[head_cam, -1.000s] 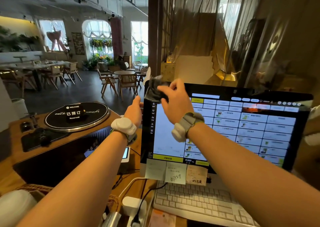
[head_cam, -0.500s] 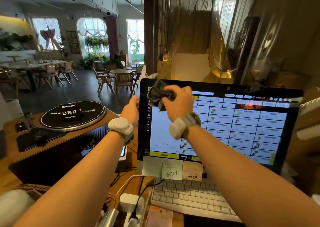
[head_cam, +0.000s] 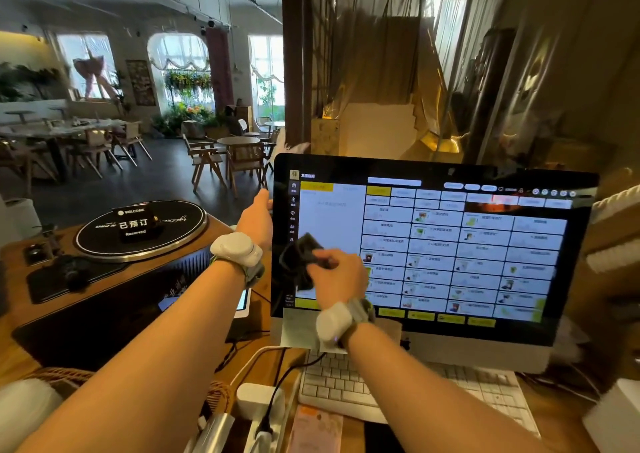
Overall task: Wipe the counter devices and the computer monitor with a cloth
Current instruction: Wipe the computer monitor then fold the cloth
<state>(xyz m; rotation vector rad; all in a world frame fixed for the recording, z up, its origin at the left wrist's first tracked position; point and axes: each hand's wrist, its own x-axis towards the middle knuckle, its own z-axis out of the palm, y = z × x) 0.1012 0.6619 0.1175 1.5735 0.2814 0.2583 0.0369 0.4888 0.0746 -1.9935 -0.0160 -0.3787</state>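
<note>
Cloth (head_cam: 299,262), dark and bunched, lies against the lower left part of the lit screen of the computer monitor (head_cam: 450,244) in the head view. The right hand (head_cam: 341,279) grips it, fingers curled round the fabric and knuckles toward the camera, with the forearm reaching in from the lower right. A white wrist device (head_cam: 334,324) is strapped on that wrist.

The left hand (head_cam: 256,218) holds the monitor's left edge about halfway up. Its thumb points up beside the bezel and its fingers go round behind the frame, where they are hidden. That wrist carries a second white band (head_cam: 235,250).

The screen shows a grid of menu tiles. Sticky notes (head_cam: 298,328) hang from the monitor's lower rim, partly behind the right wrist. A white keyboard (head_cam: 346,383) lies just below the monitor on the wooden counter (head_cam: 20,355).

To the left stands a round black platter (head_cam: 104,241) with a black "Reserved" sign (head_cam: 136,222) on it. Near the bottom edge a white power strip (head_cam: 256,400) has a black plug in it, beside a wicker basket (head_cam: 62,376).
</note>
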